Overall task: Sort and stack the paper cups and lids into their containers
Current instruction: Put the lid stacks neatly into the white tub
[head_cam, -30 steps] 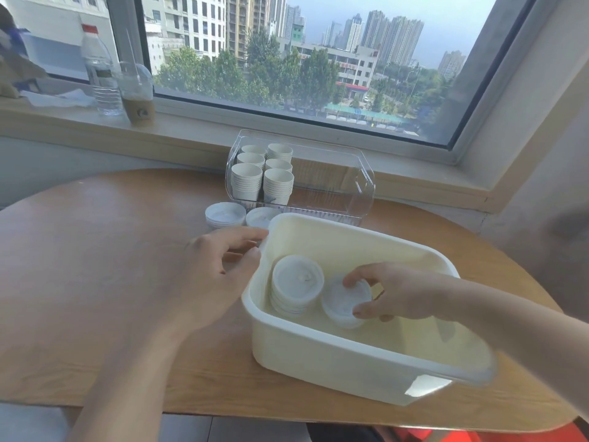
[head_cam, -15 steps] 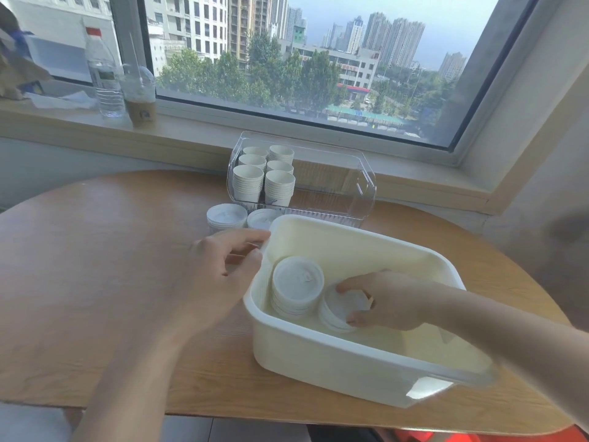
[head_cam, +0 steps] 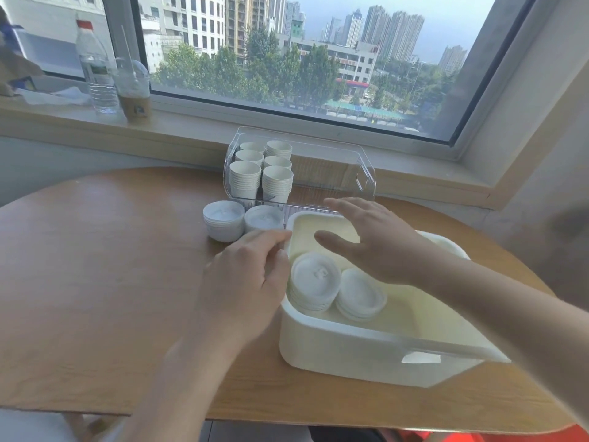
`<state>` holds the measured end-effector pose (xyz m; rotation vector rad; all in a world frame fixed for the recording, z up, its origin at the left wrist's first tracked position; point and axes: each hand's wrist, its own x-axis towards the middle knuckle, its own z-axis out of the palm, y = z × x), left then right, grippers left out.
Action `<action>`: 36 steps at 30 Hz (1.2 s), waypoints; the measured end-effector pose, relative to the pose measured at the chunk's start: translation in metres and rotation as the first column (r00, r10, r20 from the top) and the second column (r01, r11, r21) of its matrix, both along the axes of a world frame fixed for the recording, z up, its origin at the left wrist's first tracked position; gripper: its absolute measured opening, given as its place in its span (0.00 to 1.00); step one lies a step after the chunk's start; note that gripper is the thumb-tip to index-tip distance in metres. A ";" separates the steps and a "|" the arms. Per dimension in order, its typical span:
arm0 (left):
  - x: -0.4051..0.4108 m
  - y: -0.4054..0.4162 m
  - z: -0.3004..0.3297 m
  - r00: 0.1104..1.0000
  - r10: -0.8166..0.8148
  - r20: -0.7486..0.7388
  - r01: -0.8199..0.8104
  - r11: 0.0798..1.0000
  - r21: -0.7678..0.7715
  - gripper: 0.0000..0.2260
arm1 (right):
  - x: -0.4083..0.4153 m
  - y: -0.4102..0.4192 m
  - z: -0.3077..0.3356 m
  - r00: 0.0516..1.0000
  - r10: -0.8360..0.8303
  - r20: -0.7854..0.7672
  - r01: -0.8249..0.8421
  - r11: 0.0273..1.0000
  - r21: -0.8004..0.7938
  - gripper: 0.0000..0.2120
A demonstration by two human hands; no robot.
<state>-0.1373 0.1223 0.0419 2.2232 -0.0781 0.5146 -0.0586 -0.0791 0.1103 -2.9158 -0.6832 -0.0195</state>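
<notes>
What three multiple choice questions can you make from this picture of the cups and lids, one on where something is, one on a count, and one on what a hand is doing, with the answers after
1. Where do the paper cup stacks stand?
A. In the clear bin
B. In the cream tub
C. On the windowsill

2. How many lid stacks lie inside the cream tub?
A. One
B. Two
C. Four

3. What is the right hand doing?
A. Pinching a lid
B. Gripping a cup
C. Open above the tub, holding nothing

Answers:
1. A: the cups sit in rows inside the clear bin at the table's far edge.
2. B: a taller lid stack and a lower lid stack sit side by side in the tub; two more stand outside it on the table.
3. C: its fingers are spread, with nothing between them.
</notes>
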 end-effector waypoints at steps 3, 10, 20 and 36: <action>0.002 -0.015 -0.006 0.999 -0.011 0.030 0.012 1.000 -0.018 0.22 | 0.008 0.007 -0.009 0.996 -0.021 -0.084 0.026 0.998 0.054 0.37; 0.020 -0.026 -0.022 0.991 -0.096 0.092 0.112 0.976 -0.187 0.19 | 0.014 0.007 -0.015 0.991 -0.055 -0.120 0.069 0.991 0.112 0.45; 0.075 0.005 -0.055 0.971 0.236 -0.042 -0.236 0.972 -0.002 0.26 | 0.029 -0.001 -0.023 0.996 -0.038 -0.082 0.049 0.990 0.134 0.49; 0.145 -0.001 -0.095 0.947 0.294 -0.131 -0.276 0.951 0.142 0.52 | 0.059 -0.018 -0.027 0.997 -0.008 -0.076 0.018 0.991 0.133 0.49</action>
